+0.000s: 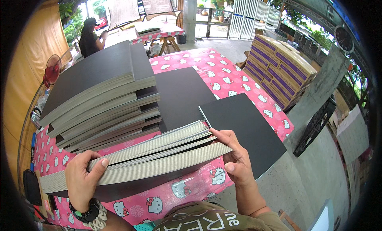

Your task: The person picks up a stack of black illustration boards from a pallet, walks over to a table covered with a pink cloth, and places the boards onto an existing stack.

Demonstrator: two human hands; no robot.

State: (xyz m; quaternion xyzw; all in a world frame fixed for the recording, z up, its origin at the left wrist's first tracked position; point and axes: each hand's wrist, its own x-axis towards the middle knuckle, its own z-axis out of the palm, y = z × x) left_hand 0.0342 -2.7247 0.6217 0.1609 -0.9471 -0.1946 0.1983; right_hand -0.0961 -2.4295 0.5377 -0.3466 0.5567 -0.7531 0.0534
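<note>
In front of me a thick stack of boards (167, 161) with pale grey edges and a black underside is tilted up on its long side. Its right end fans apart into several layers with gaps. My left hand (84, 173) is closed round the near left part, the thumb on the board edges. At the right end my right hand (234, 155) grips the corner, fingers behind the boards and thumb low. Beyond the stack lie flat black boards (183, 94), and another black board (246, 131) reaches past the table edge at the right.
Tall piles of black boards (95, 72) stand at the left on a table with a pink patterned cover (223, 78). Brown cartons with purple bands (278, 70) are stacked to the right. Further off are a red fan (52, 70) and another person (90, 38) by a second table.
</note>
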